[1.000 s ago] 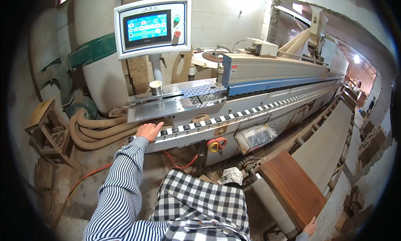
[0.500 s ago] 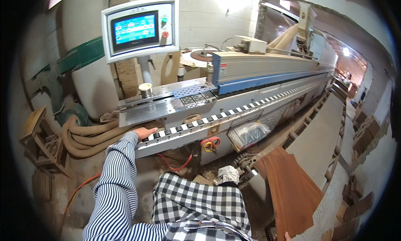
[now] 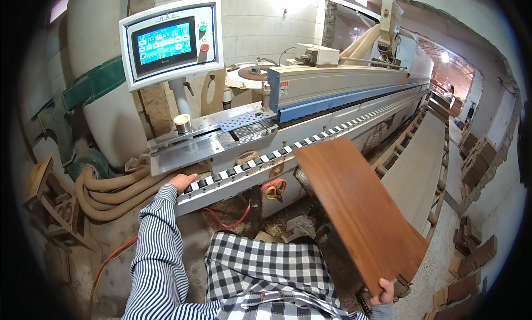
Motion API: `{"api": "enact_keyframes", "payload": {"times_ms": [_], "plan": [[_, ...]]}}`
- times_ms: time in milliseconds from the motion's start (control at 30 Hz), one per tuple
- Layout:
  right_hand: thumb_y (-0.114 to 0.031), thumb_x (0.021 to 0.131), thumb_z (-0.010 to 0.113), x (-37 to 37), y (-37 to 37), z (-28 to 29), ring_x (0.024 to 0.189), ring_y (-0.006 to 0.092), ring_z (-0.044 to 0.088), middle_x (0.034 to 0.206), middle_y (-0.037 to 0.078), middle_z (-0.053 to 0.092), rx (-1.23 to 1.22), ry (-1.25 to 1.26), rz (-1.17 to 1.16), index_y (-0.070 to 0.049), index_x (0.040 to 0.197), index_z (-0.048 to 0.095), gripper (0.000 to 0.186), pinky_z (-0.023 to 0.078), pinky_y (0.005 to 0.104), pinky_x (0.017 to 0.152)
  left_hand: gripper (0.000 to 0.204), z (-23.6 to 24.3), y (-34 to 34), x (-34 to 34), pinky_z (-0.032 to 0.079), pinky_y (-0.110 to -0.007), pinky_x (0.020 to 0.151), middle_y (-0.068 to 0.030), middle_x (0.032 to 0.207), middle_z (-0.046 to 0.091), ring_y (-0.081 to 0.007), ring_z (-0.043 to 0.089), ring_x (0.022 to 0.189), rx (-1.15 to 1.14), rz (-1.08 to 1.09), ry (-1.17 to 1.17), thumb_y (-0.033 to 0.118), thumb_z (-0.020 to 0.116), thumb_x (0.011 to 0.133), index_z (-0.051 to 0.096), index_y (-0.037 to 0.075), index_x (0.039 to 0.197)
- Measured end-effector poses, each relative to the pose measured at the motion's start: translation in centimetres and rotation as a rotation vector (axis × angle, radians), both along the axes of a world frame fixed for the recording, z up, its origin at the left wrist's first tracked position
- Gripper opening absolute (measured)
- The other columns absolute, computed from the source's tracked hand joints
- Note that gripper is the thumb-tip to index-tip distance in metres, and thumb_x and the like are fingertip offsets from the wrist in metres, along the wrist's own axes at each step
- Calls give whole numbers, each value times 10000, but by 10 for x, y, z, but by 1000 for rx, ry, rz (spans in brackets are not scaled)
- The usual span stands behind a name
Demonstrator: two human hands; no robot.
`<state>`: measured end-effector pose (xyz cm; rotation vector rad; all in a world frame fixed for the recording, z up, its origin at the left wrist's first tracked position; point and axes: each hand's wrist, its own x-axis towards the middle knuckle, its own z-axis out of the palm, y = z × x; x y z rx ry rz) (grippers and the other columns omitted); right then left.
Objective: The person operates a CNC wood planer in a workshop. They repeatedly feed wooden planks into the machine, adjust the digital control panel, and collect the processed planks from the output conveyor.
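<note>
My left hand [image 3: 183, 182] rests at the near end of the machine's roller rail [image 3: 288, 152], its fingers curled over the edge. At lower right, my right hand [image 3: 383, 292] grips the near edge of a reddish-brown wooden board [image 3: 346, 199], which is tilted with its far end near the rail. A brown panel edge [image 3: 407, 253] shows behind the held board; I cannot tell whether it is separate. Above the rail are a steel infeed plate [image 3: 183, 152], a perforated blue plate [image 3: 235, 120] and a small open tin [image 3: 182, 123].
A control screen [image 3: 166, 42] stands at upper left, with hoses [image 3: 113, 195] and a wooden stool [image 3: 44, 198] below. A long belt conveyor [image 3: 415, 170] runs at right, beside stacked boards [image 3: 476, 159]. A person [image 3: 449, 91] is far back. Red-handled tools [image 3: 271, 188] hang beneath the rail.
The board in my right hand has risen from the conveyor and swung forward and left toward the rail, my right hand rising with it. My left hand stays on the rail. The view has shifted.
</note>
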<state>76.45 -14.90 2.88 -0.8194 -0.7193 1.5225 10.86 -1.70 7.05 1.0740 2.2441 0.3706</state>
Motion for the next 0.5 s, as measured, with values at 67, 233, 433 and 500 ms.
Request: {"api": "enact_keyframes", "payload": {"times_ms": [67,233,433,500], "plan": [[-74,651,536,-49,29,11,1114,310,464,1219,163,453,114,74,23,8,1269,331,656,365,409,965,609,6,-8,3,418,-374,832,-154,1177,531,-283,524,1004,13,-16,1,522,347,875,529,17,1161],[-21,707,567,-119,74,3,1078,266,492,1179,143,489,2,93,277,32,1237,354,573,390,399,941,594,3,-8,5,424,-347,815,-173,1083,583,-278,568,933,85,-7,11,512,365,865,574,2,1089],[-87,756,617,-209,102,14,1005,194,531,1106,105,532,-70,60,562,27,1193,405,499,431,326,873,566,4,-6,7,413,-333,835,-167,1063,596,-276,571,942,80,-1,1,491,389,853,571,12,1094],[-59,743,638,-223,111,17,1000,195,530,1105,103,531,-88,31,747,27,1189,411,507,421,319,878,570,7,-7,9,412,-339,832,-177,1049,598,-279,572,933,79,1,-21,491,401,845,578,-2,1069]]}}
